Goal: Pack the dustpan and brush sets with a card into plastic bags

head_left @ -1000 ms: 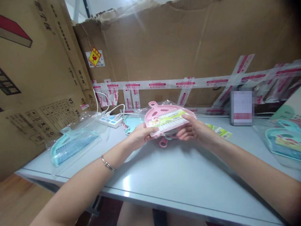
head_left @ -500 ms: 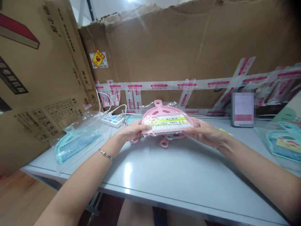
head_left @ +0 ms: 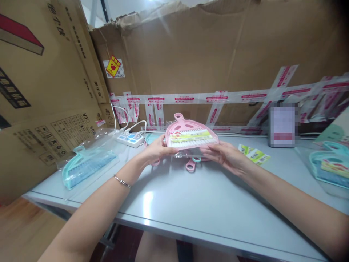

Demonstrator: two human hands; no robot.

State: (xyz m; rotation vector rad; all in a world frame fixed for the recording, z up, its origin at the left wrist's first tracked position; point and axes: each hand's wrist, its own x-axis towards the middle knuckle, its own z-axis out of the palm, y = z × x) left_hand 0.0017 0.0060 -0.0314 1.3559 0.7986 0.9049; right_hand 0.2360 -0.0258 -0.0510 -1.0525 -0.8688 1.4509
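Observation:
Between my two hands is a pink dustpan and brush set (head_left: 188, 127) in a clear plastic bag, raised over the table, its handle end pointing away from me. A yellow-green label card lies across the white bristles. My left hand (head_left: 158, 150) grips the set's left side, thumb on the front. On the opposite side, my right hand (head_left: 222, 154) pinches the lower right edge and the bag. Behind and below it, more pink and teal pieces are partly hidden; a pink handle (head_left: 190, 166) sticks out toward me.
A bagged teal dustpan set (head_left: 87, 165) lies at left, another (head_left: 328, 163) at far right. Yellow-green label cards (head_left: 255, 154) lie right of my right hand. A white power strip (head_left: 131, 139) and a screen device (head_left: 283, 125) stand before the cardboard wall (head_left: 185, 54).
My right hand has shifted left and lower along the set's edge, uncovering the label cards on the table. The pink set has tilted slightly, its handle end moving left and up.

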